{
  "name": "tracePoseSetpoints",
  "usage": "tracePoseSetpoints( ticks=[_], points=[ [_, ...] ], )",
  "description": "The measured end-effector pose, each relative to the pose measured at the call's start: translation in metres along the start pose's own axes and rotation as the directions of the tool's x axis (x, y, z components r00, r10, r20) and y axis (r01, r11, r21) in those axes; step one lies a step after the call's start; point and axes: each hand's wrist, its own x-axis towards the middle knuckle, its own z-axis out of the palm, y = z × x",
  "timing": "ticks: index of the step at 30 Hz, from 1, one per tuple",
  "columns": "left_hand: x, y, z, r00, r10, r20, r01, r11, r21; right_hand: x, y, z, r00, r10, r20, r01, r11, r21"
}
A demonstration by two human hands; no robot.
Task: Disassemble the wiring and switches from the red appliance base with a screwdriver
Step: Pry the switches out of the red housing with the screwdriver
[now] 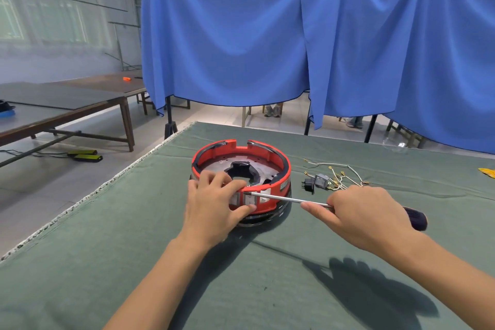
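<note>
The round red appliance base (pixel 263 154) sits on the green cloth in the middle of the table, with a grey metal plate and a dark hole inside it. My left hand (pixel 217 201) grips its near rim, fingers over the top and thumb on the outer wall beside a switch panel (pixel 250 199). My right hand (pixel 364 214) holds a screwdriver (pixel 288 199) by its dark handle. The metal shaft runs left and its tip meets the rim close to my left fingers. A black socket, a grey switch and loose wires (pixel 329 178) lie on the cloth to the right of the base.
The green cloth (pixel 134 262) covers the table, whose left edge runs diagonally. A yellow object (pixel 487 171) lies at the far right. Blue curtains (pixel 294 35) hang behind the table. Long brown tables (pixel 67 104) stand at the left.
</note>
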Motion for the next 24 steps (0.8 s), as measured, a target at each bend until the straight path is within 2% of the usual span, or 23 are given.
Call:
tracePoseSetpoints(
  ticks=[4,10,15,24],
  points=[
    [-0.002,0.005,0.003,1.000,0.021,0.020,-0.022,0.998,0.052,-0.006,0.009,0.003,0.999,0.037,0.017,-0.037,0.999,0.000],
    [0.000,0.009,0.009,0.999,-0.037,0.035,0.034,0.996,0.088,-0.008,0.016,0.008,0.998,0.053,0.026,-0.053,0.999,-0.014],
    [-0.001,0.011,0.011,0.991,-0.108,0.082,0.106,0.994,0.029,-0.006,0.016,0.010,0.999,0.046,0.015,-0.045,0.999,-0.023],
    [0.001,0.017,0.014,0.987,-0.162,0.018,0.163,0.985,-0.059,-0.007,0.011,0.011,0.997,0.075,-0.014,-0.075,0.997,0.007]
  ],
)
